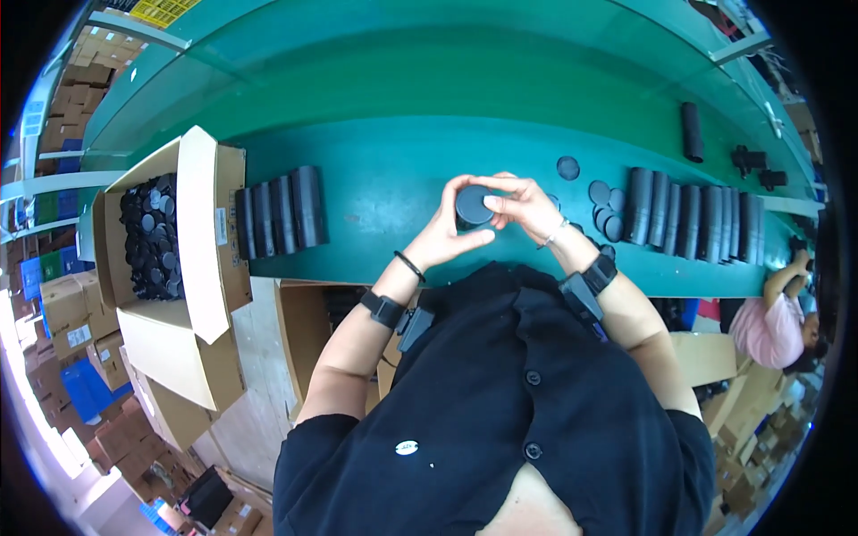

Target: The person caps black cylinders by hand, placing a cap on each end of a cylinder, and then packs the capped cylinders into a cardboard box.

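Note:
Above the bench, in front of my chest, both hands hold a black tube seen nearly end-on, its near end covered by a round black cap [474, 205]. My left hand [440, 237] is wrapped round its left side, with the thumb below it. My right hand [529, 211] grips it from the right and presses its thumb on the cap's rim. The tube's length is mostly hidden under the cap and fingers. Several loose black discs [601, 192] lie right of my right hand, and one disc [567, 168] is set farther back.
Black tubes [308, 205] stand in a row at left; a longer row of tubes [688, 223] is at right. An open carton [234, 214] full of black discs is at far left. One tube [692, 132] lies at the back right of the green bench [384, 152]. Another person [773, 330] works at far right.

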The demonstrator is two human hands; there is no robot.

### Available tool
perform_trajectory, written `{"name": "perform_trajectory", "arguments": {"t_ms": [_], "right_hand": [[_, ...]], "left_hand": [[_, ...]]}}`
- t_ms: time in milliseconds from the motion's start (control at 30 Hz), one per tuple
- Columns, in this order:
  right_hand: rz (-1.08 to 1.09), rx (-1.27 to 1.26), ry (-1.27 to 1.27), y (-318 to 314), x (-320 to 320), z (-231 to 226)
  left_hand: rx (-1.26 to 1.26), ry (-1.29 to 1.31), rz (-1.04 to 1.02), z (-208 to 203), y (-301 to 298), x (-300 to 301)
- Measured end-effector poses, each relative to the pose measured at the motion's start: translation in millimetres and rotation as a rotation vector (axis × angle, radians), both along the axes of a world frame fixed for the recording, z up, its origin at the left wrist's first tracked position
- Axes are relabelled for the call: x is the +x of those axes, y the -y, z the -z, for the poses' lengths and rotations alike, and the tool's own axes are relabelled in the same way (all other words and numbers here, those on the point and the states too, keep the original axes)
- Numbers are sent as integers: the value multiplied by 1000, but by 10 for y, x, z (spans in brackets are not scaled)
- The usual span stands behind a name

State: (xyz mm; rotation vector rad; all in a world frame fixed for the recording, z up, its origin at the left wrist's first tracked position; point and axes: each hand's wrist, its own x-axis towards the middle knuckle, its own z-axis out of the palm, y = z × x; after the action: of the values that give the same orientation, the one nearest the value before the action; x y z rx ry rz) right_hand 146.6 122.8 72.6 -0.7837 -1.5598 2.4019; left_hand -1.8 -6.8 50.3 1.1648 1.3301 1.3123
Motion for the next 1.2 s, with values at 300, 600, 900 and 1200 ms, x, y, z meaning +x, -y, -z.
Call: {"name": "perform_trajectory", "arguments": {"t_ms": [300, 600, 900, 1200], "right_hand": [[-100, 713, 116, 112, 131, -215], [-48, 329, 7, 82, 243, -149], [-55, -4, -114, 6, 461, 73], [14, 42, -143, -18, 400, 113]], "left_hand": [[19, -276, -153, -26, -90, 122], [-140, -390, -133, 46, -84, 191], [-152, 20, 145, 28, -59, 272], [-154, 891, -116, -118, -202, 206]]}}
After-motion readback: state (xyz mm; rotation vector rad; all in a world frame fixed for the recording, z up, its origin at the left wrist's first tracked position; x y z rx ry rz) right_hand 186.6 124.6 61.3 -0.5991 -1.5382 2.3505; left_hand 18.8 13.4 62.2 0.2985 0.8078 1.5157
